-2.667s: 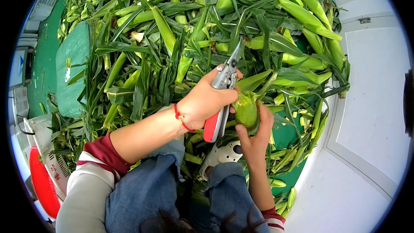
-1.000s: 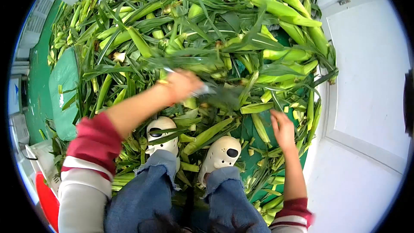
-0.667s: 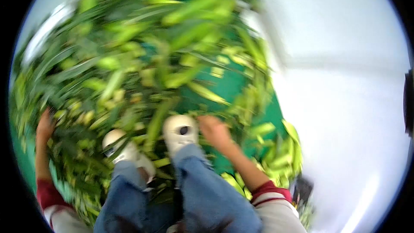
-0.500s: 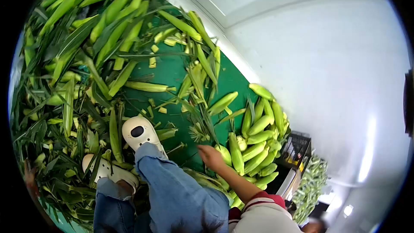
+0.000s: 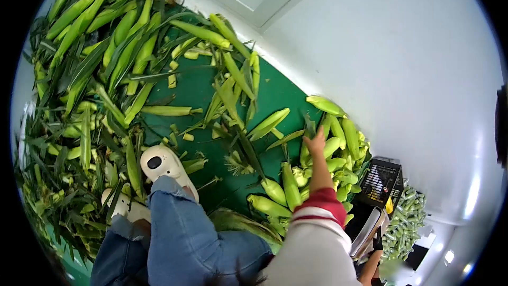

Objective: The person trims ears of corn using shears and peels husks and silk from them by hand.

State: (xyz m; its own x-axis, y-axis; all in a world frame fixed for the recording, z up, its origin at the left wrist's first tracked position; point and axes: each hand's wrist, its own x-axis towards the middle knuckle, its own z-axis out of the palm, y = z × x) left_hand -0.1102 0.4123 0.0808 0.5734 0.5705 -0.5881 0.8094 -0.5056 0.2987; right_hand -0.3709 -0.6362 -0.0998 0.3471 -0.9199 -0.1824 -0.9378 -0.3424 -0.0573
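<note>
My right hand (image 5: pixel 316 144), in a red cuff, reaches over a pile of green corn ears (image 5: pixel 334 145) on the green floor. Its fingers are apart and stretched out, right beside an upright ear with a dark leaf (image 5: pixel 309 125). Nothing shows in its grasp. Below the hand, more husked ears (image 5: pixel 290 186) lie close together, partly covered by my sleeve. My left hand is out of the picture.
A large heap of corn with long leaves (image 5: pixel 79 74) spreads along the left, around my cream clogs (image 5: pixel 168 167). Loose ears and cut stubs lie mid-floor. A black crate (image 5: pixel 382 180) stands at right, near many wrapped ears (image 5: pixel 406 222) and another person's arm (image 5: pixel 371 265).
My right hand has moved up and right, from the near edge of the pile to over its far ears. My left forearm has left the left edge. The view has shifted slightly.
</note>
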